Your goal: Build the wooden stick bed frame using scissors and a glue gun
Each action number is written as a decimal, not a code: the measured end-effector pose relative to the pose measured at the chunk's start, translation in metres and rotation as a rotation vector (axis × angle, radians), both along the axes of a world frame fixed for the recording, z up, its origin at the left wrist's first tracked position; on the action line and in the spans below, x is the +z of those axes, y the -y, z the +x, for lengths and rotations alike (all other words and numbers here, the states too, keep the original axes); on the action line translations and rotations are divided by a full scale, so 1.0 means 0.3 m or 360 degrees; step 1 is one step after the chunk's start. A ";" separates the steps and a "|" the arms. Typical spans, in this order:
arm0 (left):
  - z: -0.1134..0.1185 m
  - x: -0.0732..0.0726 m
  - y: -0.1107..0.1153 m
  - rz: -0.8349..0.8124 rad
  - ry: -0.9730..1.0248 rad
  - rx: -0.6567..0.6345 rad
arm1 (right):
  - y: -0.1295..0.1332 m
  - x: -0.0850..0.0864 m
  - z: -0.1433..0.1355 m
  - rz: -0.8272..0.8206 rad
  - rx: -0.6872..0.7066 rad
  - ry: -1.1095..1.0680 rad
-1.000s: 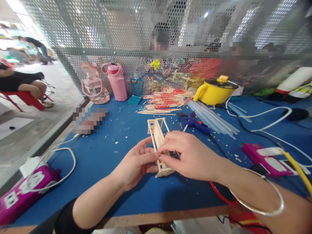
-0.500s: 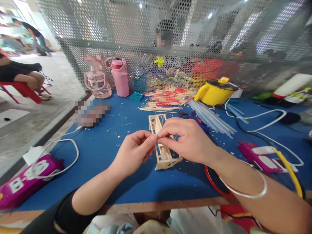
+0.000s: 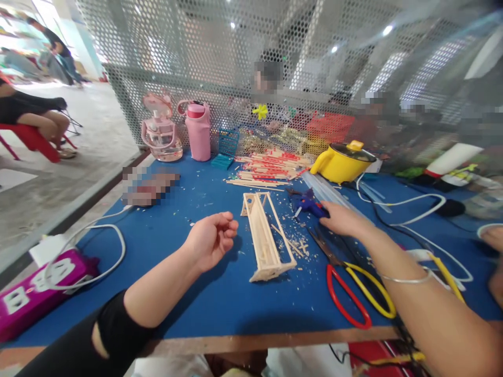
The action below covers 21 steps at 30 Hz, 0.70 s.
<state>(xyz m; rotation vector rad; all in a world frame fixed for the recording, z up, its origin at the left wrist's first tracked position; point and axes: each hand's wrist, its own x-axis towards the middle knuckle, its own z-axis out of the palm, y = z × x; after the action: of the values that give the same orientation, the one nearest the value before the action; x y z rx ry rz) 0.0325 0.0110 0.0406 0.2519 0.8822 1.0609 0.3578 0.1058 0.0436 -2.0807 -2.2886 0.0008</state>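
Note:
A small wooden stick frame [image 3: 265,238] lies on the blue tabletop [image 3: 165,293] with neither hand touching it. To its left hovers my left hand [image 3: 214,238], fingers loosely curled, with nothing visible in them. My right hand [image 3: 340,217] reaches to the right of the frame, its fingers at the handle of a blue glue gun [image 3: 310,203]. Scissors with one red and one yellow handle [image 3: 346,285] lie open below my right forearm. Wooden scraps and a small stick [image 3: 302,247] are scattered between the frame and the scissors.
Red-tipped sticks [image 3: 271,166], clear glue sticks [image 3: 334,193] and a yellow pot [image 3: 343,162] stand along the back. Two pink bottles [image 3: 199,133] are at the back left. Purple power strip [image 3: 43,293] at left; white and black cables run at right. A person sits far left.
My hands have parted. The right one has moved right to the glue gun, and the left has drawn slightly left off the frame. The scissors are now uncovered.

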 end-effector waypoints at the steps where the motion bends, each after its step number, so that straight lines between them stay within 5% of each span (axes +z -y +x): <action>1: 0.005 -0.014 -0.002 -0.0015 -0.0025 -0.0046 | -0.006 -0.026 0.017 -0.0040 -0.0010 0.0041; 7: 0.038 -0.053 0.025 0.0220 -0.0248 -0.0534 | -0.025 -0.090 0.002 -0.0083 -0.0139 0.0169; 12: 0.047 -0.041 0.051 0.0510 -0.0487 -0.0555 | -0.047 -0.076 -0.041 -0.0073 -0.0253 0.0128; 21: 0.049 -0.055 0.048 0.0537 -0.0413 -0.0567 | 0.030 0.093 0.022 0.0267 -0.0228 -0.0444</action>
<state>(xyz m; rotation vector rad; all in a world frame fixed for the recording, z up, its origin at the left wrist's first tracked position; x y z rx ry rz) 0.0472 -0.0033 0.0242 0.8145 0.8448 0.8473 0.3644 0.0967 0.0715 -2.0108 -1.9095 0.0844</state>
